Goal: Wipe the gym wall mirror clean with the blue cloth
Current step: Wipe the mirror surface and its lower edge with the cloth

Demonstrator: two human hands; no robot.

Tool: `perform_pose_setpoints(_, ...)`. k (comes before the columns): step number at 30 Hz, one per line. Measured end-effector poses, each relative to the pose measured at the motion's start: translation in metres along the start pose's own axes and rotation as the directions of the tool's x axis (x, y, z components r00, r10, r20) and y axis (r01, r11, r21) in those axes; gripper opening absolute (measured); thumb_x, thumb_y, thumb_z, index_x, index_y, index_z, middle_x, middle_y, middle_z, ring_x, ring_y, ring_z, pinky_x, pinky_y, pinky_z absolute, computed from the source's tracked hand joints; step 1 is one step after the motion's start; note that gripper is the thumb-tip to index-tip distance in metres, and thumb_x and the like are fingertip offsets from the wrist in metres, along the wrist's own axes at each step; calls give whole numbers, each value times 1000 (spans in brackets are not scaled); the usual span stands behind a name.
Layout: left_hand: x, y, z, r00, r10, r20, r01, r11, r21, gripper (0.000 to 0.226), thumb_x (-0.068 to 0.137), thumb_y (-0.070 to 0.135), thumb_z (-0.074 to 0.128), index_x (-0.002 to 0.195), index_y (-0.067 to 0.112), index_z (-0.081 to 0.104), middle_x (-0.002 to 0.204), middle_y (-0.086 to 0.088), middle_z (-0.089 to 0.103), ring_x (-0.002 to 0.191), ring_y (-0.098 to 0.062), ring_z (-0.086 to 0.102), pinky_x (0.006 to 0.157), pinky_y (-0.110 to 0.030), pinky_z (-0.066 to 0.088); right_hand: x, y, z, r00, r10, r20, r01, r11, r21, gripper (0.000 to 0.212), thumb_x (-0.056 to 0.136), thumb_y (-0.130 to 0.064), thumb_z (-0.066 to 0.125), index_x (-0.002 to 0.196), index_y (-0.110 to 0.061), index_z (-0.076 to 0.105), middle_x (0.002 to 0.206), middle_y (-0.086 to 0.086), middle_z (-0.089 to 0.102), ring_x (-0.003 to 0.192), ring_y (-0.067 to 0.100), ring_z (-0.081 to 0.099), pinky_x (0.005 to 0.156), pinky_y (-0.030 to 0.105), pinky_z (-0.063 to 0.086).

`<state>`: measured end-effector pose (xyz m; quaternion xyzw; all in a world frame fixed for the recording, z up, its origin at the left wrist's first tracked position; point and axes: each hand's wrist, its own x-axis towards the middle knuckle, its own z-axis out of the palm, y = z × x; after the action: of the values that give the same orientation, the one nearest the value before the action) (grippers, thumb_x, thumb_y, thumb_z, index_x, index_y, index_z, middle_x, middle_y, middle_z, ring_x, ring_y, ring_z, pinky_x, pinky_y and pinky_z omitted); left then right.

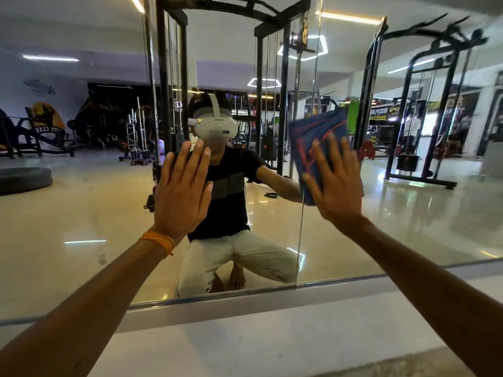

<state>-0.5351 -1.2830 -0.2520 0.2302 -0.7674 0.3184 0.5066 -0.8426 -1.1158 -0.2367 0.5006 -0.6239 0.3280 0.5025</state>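
Observation:
The wall mirror [81, 219] fills the view ahead, with a vertical seam between two panels right of centre. My right hand [336, 186] presses the blue cloth [313, 137], which has red stitching, flat against the glass just right of that seam; its fingers are spread over the cloth. My left hand [182, 191] lies flat on the mirror left of centre, fingers together and pointing up, with nothing in it. An orange thread band circles its wrist. The cloth looks slightly blurred.
The mirror's lower edge [217, 297] meets a white ledge just above the pale floor [245, 344]. The glass reflects a crouching person with a white headset, black cable machines, weight racks, a tyre and a shiny floor.

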Motion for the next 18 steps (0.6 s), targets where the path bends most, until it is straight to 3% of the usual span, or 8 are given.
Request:
perform_pose_setpoints(2, -2, 1, 2, 1000, -4, -17, 4, 1000, 6, 62, 109, 32, 32, 163, 4, 18, 172, -16, 12, 159, -34, 9, 128, -57, 13, 15, -9, 1, 939, 328, -100, -317, 942, 108, 68, 109, -58, 27, 165, -22, 17, 173, 12, 12, 159, 37, 8, 129, 56, 7)
perform_pose_setpoints(3, -3, 1, 3, 1000, -1, -25, 1, 1000, 13, 63, 109, 32, 32, 163, 4, 18, 172, -16, 11, 159, -35, 9, 128, -57, 12, 11, -23, 6, 917, 381, -120, -366, 921, 129, 68, 109, -59, 25, 165, -20, 18, 173, 13, 12, 159, 37, 8, 129, 56, 6)
perform_pose_setpoints(6, -2, 1, 3, 1000, 4, -30, -4, 1000, 22, 63, 109, 32, 33, 163, 4, 18, 172, -16, 11, 159, -35, 9, 127, -59, 15, -48, -62, 22, 998, 63, 19, -64, 996, 62, 68, 108, -54, 36, 165, -21, 19, 173, 10, 8, 160, 37, 6, 130, 52, 3)
perform_pose_setpoints(8, -3, 1, 1, 1000, 9, -28, -8, 1000, 13, 63, 109, 32, 35, 163, 4, 18, 172, -16, 12, 159, -35, 9, 126, -60, 16, -78, -50, 19, 970, -214, 117, 215, 977, 2, 65, 108, -53, 38, 164, -25, 21, 172, 9, 14, 159, 37, 10, 128, 54, 13)
perform_pose_setpoints(10, -2, 2, 0, 1000, 3, -23, -3, 1000, 3, 64, 108, 31, 36, 163, 4, 18, 172, -15, 11, 159, -35, 9, 126, -61, 16, -65, -16, 13, 950, -289, 121, 298, 953, -58, 62, 109, -52, 34, 164, -27, 19, 171, 9, 15, 159, 35, 10, 128, 54, 14)
perform_pose_setpoints(13, -1, 9, -1, 999, -33, -32, 32, 999, -21, 66, 106, 30, 39, 163, 4, 18, 172, -15, 11, 159, -35, 8, 125, -62, 15, -22, 15, 3, 995, 101, 14, -101, 995, 18, 63, 111, -53, 26, 165, -25, 10, 173, 11, 7, 160, 33, 0, 130, 51, 3)
perform_pose_setpoints(15, 0, 14, 0, 997, -63, -39, 62, 998, -28, 66, 106, 30, 40, 163, 3, 19, 172, -16, 11, 159, -35, 8, 126, -62, 14, -13, -3, 6, 929, 364, -62, -355, 928, 116, 66, 110, -55, 27, 166, -24, 10, 173, 12, 7, 160, 32, -1, 129, 57, 5)
perform_pose_setpoints(18, 0, 18, 3, 996, -84, -43, 83, 996, -19, 67, 107, 32, 40, 163, 3, 18, 172, -17, 10, 159, -36, 7, 127, -61, 11, -55, -51, 27, 984, 181, 4, -180, 978, 106, 72, 106, -58, 39, 165, -24, 13, 173, 10, 8, 160, 36, 5, 129, 55, 4)
